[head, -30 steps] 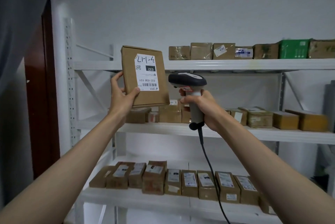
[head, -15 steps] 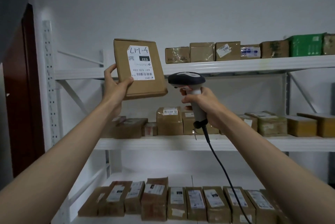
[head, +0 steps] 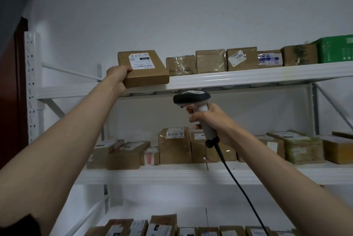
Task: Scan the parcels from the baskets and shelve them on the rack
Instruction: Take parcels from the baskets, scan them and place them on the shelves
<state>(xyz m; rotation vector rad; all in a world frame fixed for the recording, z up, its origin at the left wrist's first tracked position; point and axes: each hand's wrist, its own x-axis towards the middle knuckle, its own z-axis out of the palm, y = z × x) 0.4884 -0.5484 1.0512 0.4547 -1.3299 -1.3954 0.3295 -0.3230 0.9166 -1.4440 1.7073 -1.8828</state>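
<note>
White rack [head: 248,81], top shelf, left end: flat labelled parcel [head: 143,69] landing beside the taped boxes [head: 210,61], left hand [head: 117,75] fingers gripping its near edge, right hand [head: 212,121] clenched on corded scanner [head: 192,98]; shelving step, scan done, parcel raised from chest height a second ago; next, push in, let go.

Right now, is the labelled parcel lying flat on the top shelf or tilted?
Tilted: the parcel overhangs the top shelf edge, gripped by the left hand.
</note>
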